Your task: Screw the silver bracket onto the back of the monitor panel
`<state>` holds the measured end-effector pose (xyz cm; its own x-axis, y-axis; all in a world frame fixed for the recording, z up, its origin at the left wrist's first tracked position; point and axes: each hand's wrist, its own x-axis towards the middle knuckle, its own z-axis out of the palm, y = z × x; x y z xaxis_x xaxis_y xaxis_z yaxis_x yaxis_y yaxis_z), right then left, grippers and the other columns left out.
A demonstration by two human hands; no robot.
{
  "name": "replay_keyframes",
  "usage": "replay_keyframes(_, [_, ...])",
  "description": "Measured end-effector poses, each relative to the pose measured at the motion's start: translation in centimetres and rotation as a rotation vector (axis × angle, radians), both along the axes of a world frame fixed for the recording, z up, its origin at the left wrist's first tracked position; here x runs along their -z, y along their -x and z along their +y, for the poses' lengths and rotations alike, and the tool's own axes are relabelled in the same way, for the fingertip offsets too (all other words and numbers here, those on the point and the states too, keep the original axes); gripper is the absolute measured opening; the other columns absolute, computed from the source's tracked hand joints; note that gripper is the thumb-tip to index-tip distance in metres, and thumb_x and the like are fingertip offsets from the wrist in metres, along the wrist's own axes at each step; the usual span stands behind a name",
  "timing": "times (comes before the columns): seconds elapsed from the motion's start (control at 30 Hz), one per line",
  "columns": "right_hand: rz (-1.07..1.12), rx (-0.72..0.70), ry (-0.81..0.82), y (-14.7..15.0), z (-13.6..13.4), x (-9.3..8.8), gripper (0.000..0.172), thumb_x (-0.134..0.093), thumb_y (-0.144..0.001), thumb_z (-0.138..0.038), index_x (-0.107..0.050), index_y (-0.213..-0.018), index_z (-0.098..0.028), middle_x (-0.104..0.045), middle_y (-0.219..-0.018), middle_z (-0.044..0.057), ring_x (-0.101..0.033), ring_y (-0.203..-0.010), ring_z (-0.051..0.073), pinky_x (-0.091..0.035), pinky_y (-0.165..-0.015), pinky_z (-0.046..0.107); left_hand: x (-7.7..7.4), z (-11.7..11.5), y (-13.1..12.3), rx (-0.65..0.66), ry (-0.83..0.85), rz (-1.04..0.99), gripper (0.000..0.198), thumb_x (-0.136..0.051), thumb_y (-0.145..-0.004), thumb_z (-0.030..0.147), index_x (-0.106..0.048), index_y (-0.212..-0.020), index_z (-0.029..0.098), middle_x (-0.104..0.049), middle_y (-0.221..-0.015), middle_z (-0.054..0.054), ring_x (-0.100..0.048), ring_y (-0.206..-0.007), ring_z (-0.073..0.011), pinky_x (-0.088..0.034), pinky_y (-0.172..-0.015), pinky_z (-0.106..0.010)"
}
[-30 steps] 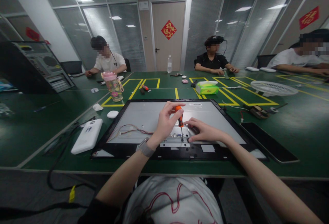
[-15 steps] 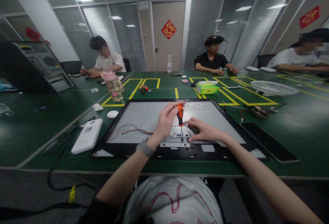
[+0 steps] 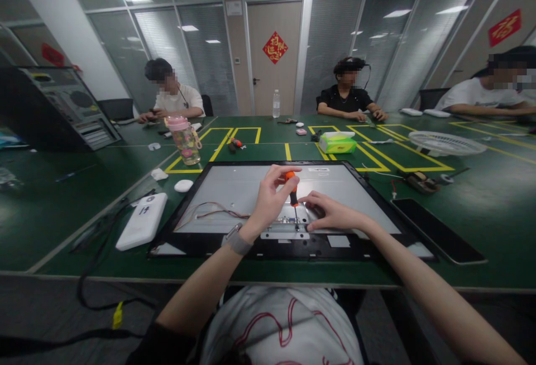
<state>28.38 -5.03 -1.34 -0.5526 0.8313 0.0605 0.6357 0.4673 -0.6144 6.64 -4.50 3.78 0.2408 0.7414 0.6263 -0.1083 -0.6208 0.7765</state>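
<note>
My left hand [image 3: 271,192], with a grey watch on its wrist, is closed round the orange-and-black handle of a screwdriver [image 3: 293,193]. The screwdriver stands almost upright, its tip down at a metal bracket [image 3: 274,236] near the lower middle of a flat display panel [image 3: 221,183]. The panel lies on the table, with a grey metal back and a black frame. Just right of the shaft is my right hand [image 3: 333,212], resting on the panel with thumb and forefinger apart and nothing visible in it. Thin wires [image 3: 209,205] run left from the bracket area.
Left of the panel lie a white power bank [image 3: 142,222] and a small white case [image 3: 183,186], with a pink-lidded bottle [image 3: 184,140] behind. A black phone [image 3: 438,231] lies on the right. Beyond are a green tissue pack [image 3: 337,143], a fan grille [image 3: 446,143] and seated people.
My left hand's fingers have shifted round the screwdriver handle, the thumb now across it. The screwdriver stays at the same spot, and my right hand has not moved.
</note>
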Motion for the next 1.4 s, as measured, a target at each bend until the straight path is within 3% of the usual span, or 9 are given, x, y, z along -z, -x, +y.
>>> replay_keyframes(0.13, [0.002,-0.005,-0.003,0.0,0.06,0.03,0.07,-0.072,-0.073,-0.061,-0.056,-0.13,-0.023,-0.05,-0.102,0.006,-0.051,-0.092,0.024,-0.045,-0.082,0.036,-0.01,-0.04,0.01,0.04,-0.011,-0.011,0.024,-0.051,-0.094,0.029,-0.071,-0.104,0.02,-0.064,-0.094,-0.005,-0.06,-0.087,-0.0149,-0.048,-0.082,-0.029])
replay_keyframes(0.4, [-0.011,0.0,-0.01,0.08,0.03,0.0,0.069,-0.072,-0.073,-0.061,-0.057,-0.128,-0.022,-0.051,-0.101,0.006,-0.051,-0.091,0.024,-0.045,-0.081,0.037,0.19,-0.04,0.0,0.056,-0.022,0.01,0.025,-0.053,-0.093,0.028,-0.07,-0.109,0.021,-0.065,-0.104,-0.006,-0.06,-0.093,-0.016,-0.049,-0.083,-0.028])
replay_keyframes(0.53, [-0.008,0.002,-0.012,0.02,0.02,0.03,0.071,-0.072,-0.073,-0.061,-0.055,-0.13,-0.023,-0.051,-0.102,0.006,-0.051,-0.093,0.024,-0.045,-0.083,0.037,0.24,-0.02,-0.04,0.025,-0.028,0.003,0.021,-0.063,-0.087,0.028,-0.071,-0.105,0.022,-0.062,-0.097,-0.005,-0.059,-0.087,-0.0145,-0.049,-0.077,-0.026])
replay_keyframes(0.7, [-0.008,0.009,-0.009,-0.04,0.01,0.05,0.07,-0.072,-0.073,-0.062,-0.056,-0.13,-0.024,-0.051,-0.102,0.005,-0.052,-0.093,0.024,-0.045,-0.083,0.037,0.26,0.04,-0.02,0.087,-0.012,-0.016,0.024,-0.053,-0.093,0.025,-0.069,-0.11,0.021,-0.064,-0.101,-0.006,-0.059,-0.086,-0.0133,-0.048,-0.082,-0.027])
replay_keyframes(0.83, [-0.004,0.001,-0.014,-0.02,0.04,0.06,0.07,-0.072,-0.074,-0.061,-0.056,-0.13,-0.024,-0.051,-0.102,0.005,-0.051,-0.095,0.024,-0.045,-0.085,0.037,0.27,0.1,-0.01,0.017,-0.02,0.009,0.021,-0.062,-0.088,0.027,-0.07,-0.106,0.022,-0.061,-0.097,-0.005,-0.057,-0.085,-0.0137,-0.049,-0.077,-0.025])
replay_keyframes(1.0, [-0.013,0.003,-0.009,0.03,0.06,0.0,0.07,-0.072,-0.074,-0.061,-0.055,-0.131,-0.023,-0.052,-0.102,0.006,-0.052,-0.093,0.024,-0.045,-0.083,0.037,0.22,0.01,-0.04,0.111,-0.012,0.017,0.026,-0.053,-0.092,0.025,-0.068,-0.113,0.021,-0.063,-0.107,-0.007,-0.059,-0.093,-0.0153,-0.049,-0.083,-0.027])
replay_keyframes(1.13, [-0.008,-0.001,-0.014,0.04,0.01,-0.02,0.071,-0.072,-0.073,-0.061,-0.054,-0.132,-0.024,-0.052,-0.102,0.006,-0.052,-0.093,0.024,-0.045,-0.084,0.037,0.22,-0.1,-0.01,0.009,-0.06,0.039,0.022,-0.064,-0.086,0.028,-0.07,-0.107,0.022,-0.061,-0.098,-0.005,-0.058,-0.09,-0.0154,-0.048,-0.081,-0.027])
replay_keyframes(1.3, [-0.01,-0.001,-0.017,0.02,-0.01,-0.04,0.069,-0.072,-0.073,-0.061,-0.056,-0.129,-0.024,-0.052,-0.102,0.006,-0.052,-0.092,0.024,-0.045,-0.083,0.037,0.04,-0.19,0.03,0.103,-0.025,0.024,0.024,-0.053,-0.091,0.026,-0.069,-0.108,0.021,-0.062,-0.1,-0.006,-0.058,-0.086,-0.0142,-0.049,-0.079,-0.027])
replay_keyframes(1.4, [-0.014,-0.006,-0.022,0.03,-0.03,-0.07,0.069,-0.072,-0.074,-0.061,-0.055,-0.129,-0.023,-0.051,-0.101,0.006,-0.051,-0.092,0.024,-0.045,-0.083,0.037,-0.02,-0.18,0.0,0.04,-0.02,0.018,0.021,-0.06,-0.087,0.026,-0.07,-0.105,0.021,-0.059,-0.095,-0.005,-0.057,-0.083,-0.0137,-0.049,-0.076,-0.026])
